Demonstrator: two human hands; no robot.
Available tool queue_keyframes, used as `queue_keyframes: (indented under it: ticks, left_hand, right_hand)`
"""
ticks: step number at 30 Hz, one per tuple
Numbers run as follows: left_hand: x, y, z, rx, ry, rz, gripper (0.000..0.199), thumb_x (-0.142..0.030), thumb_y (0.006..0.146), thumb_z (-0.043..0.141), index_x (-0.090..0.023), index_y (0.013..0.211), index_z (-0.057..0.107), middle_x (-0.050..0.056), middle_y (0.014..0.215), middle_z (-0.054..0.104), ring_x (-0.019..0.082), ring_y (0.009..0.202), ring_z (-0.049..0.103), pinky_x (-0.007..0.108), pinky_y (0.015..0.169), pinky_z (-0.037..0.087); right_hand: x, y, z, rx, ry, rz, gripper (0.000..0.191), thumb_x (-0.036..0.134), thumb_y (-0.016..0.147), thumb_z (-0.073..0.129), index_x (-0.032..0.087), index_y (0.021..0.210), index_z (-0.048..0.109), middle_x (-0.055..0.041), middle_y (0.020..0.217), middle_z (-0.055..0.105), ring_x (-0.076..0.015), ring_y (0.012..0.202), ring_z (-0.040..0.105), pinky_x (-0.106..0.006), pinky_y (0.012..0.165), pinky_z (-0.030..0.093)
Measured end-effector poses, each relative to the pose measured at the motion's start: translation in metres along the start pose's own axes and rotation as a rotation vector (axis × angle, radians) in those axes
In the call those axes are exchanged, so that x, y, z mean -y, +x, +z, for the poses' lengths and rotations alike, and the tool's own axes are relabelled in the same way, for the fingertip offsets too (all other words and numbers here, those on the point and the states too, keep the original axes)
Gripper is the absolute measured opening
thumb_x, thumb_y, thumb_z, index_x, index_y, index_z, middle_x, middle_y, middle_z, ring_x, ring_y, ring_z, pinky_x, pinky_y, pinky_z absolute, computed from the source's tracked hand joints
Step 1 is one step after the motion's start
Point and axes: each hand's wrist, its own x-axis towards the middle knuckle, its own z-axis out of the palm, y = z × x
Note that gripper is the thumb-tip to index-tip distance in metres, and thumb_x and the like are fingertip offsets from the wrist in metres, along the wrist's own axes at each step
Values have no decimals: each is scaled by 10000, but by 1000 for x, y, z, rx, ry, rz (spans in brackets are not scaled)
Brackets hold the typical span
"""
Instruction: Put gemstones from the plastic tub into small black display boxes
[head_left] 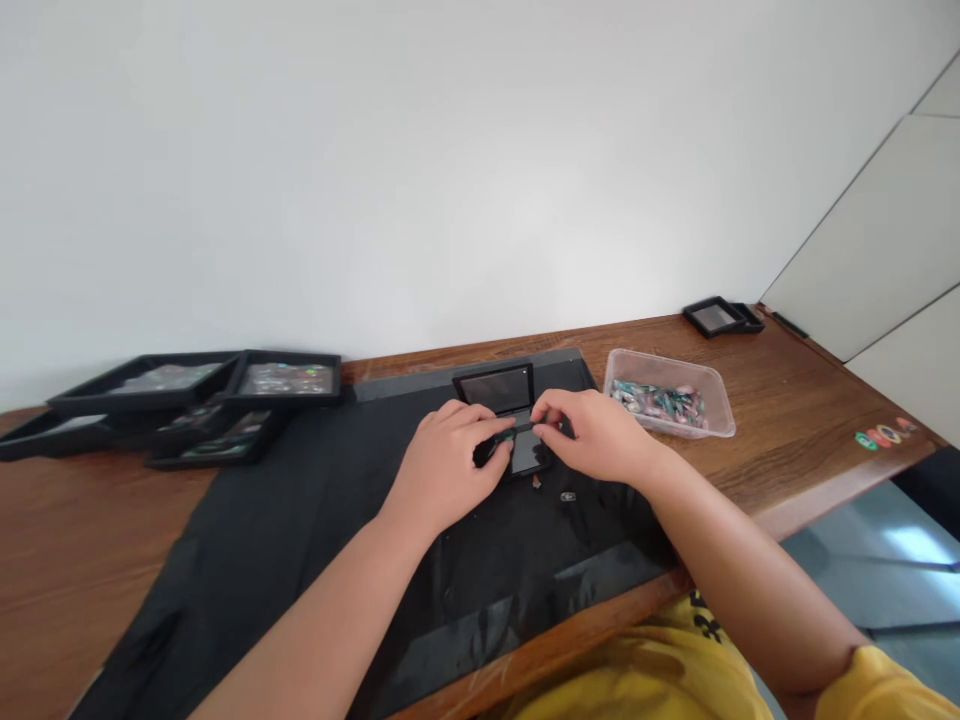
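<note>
A small open black box (528,452) with a pale grey inner surface lies on a black mat (360,500). Its dark framed lid (496,388) stands raised at the back. My left hand (454,460) curls round the box's left side, thumb and forefinger closed on its edge; a small greenish patch shows between them. At the right side of the box, my right hand (589,432) has thumb and forefinger pinched together; whatever they hold is hidden. In front lie a small brownish piece (536,482) and a small silvery piece (568,496).
A clear plastic tub (729,410) of small colourful packets stands right. Black trays (240,398) with glittery contents are stacked left. Small black frames (701,335) sit at the far right, with round stickers (877,437) near the table's right edge. A white wall rises behind.
</note>
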Motion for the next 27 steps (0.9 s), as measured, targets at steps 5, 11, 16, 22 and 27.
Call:
queue_keyframes:
  ticks: [5,11,16,22,27]
  left_hand:
    - [-2,-2,-3,17,-40,26,391,-348,906,537,-232,1192,777,84,1101,782,305,1047,653,482,891,521]
    - [-1,-4,-3,48,-58,38,346,-385,921,558,-236,1135,785,88,1109,777,312,1091,650,494,927,517]
    - [4,-3,1,27,-35,2,315,-403,954,567,-250,1111,793,88,1098,777,308,1062,648,500,961,523]
    - [7,-1,1,19,-14,-39,334,-423,968,568,-236,1141,784,83,1099,784,310,1015,654,509,949,530]
    - [7,-1,0,2,-6,-70,347,-428,946,590,-222,1157,774,88,1038,786,322,986,661,504,916,549]
  right_hand:
    - [-2,0,1,19,3,7,129,185,939,641,197,1061,681,-15,876,747,-161,785,644,-261,696,371]
    - [2,-3,-2,80,-147,73,306,92,917,545,198,1167,685,-63,973,766,-209,893,686,-288,750,409]
    - [6,-5,-4,141,-286,159,379,105,938,510,185,1283,646,-118,1106,777,-276,1052,710,-331,813,443]
    - [12,-4,-1,217,-334,314,338,245,1013,573,109,1321,558,-206,1250,739,-342,1166,705,-387,887,490]
    - [10,4,6,182,-333,334,287,294,1017,588,130,1252,603,-186,1205,756,-332,1138,724,-390,876,506]
